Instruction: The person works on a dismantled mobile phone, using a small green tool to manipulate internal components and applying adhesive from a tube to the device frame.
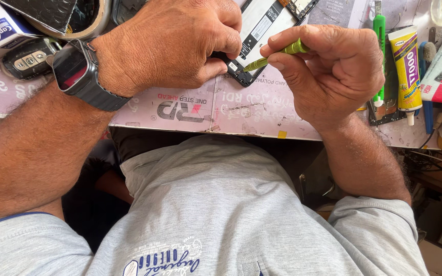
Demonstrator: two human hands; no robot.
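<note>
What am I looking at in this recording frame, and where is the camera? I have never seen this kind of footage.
There is no machine here: one camera sits on a person's head and looks down past their grey shirt at their two bare hands. The left hand, with a dark smartwatch on the wrist, presses down on an opened phone lying on a worn pinkish work mat. The right hand pinches a slim green screwdriver, its tip at the phone's lower edge. Beside it lie a yellow glue tube and a green-handled tool; a car key fob lies on the left.
</note>
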